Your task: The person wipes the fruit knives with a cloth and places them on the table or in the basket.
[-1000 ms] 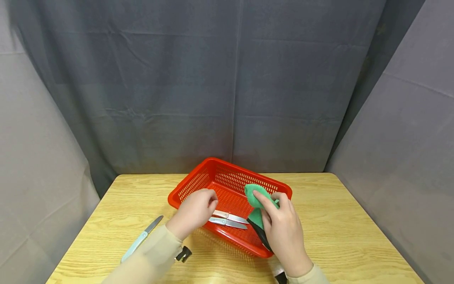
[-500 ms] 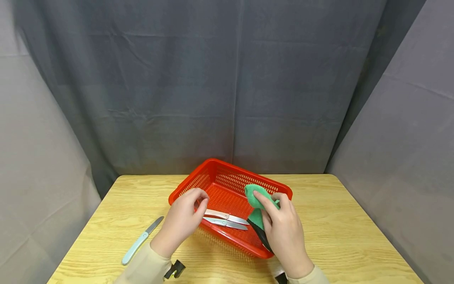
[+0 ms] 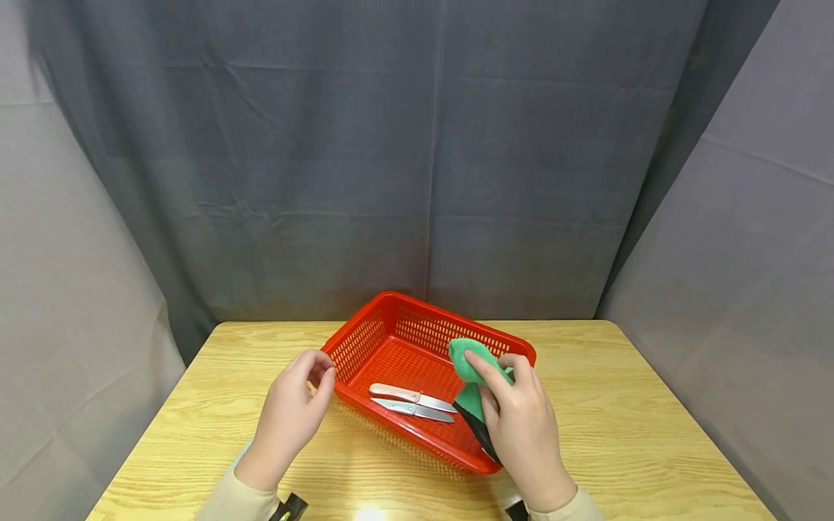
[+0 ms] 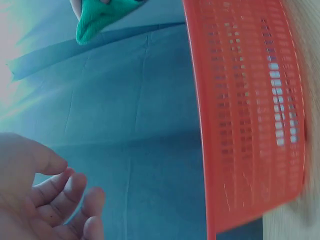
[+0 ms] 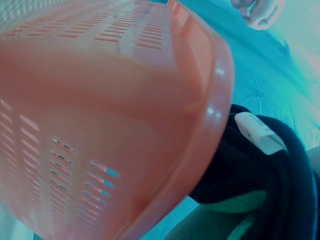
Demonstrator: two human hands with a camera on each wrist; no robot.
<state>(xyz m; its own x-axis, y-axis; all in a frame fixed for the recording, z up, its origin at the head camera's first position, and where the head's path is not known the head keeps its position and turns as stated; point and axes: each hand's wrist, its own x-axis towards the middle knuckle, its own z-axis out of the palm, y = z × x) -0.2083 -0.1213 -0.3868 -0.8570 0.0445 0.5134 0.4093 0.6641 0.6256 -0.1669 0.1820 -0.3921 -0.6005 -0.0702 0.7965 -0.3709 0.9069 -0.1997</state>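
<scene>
Wood-grain table (image 3: 651,449), slotted red basket (image 3: 430,330), bunched cloth (image 3: 462,362)

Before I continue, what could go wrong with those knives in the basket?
The two knives in the red basket have exposed blades pointing toward the right hand; the green cloth it holds might snag on a tip, or the hand get nicked. The left hand, empty beside the basket's rim, could touch a blade if it reaches in past the handles.
</scene>
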